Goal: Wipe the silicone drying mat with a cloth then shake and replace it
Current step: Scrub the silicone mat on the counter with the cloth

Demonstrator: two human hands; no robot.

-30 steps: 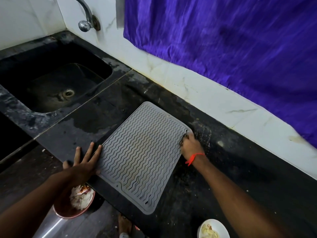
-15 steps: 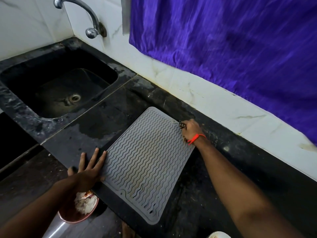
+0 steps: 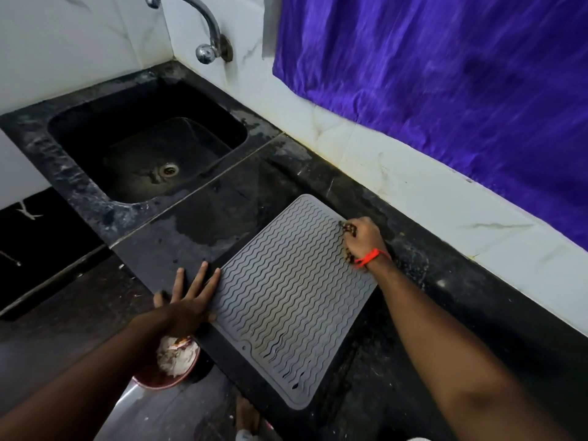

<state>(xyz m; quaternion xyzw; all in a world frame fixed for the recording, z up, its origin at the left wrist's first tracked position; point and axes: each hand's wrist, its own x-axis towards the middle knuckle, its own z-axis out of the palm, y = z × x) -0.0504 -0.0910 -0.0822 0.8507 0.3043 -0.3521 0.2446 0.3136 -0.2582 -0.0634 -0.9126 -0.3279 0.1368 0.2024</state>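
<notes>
A grey silicone drying mat (image 3: 286,300) with wavy ridges lies flat on the black stone counter (image 3: 445,313), angled, its near corner over the counter's front edge. My right hand (image 3: 364,238), with a red thread at the wrist, is closed on a small dark patterned cloth (image 3: 347,230) and presses it on the mat's far right edge. Only bits of the cloth show past the fingers. My left hand (image 3: 187,300) lies flat with fingers spread on the counter, touching the mat's left edge.
A black sink (image 3: 149,148) with a drain is set into the counter at the left, a chrome tap (image 3: 206,33) above it. A purple cloth (image 3: 445,90) hangs on the white wall behind. Below the counter edge sits a reddish bowl (image 3: 168,367) with scraps.
My right hand with the cloth has slid along the mat's right edge towards its far corner. My left hand has stayed flat at the mat's left edge. The camera view has shifted.
</notes>
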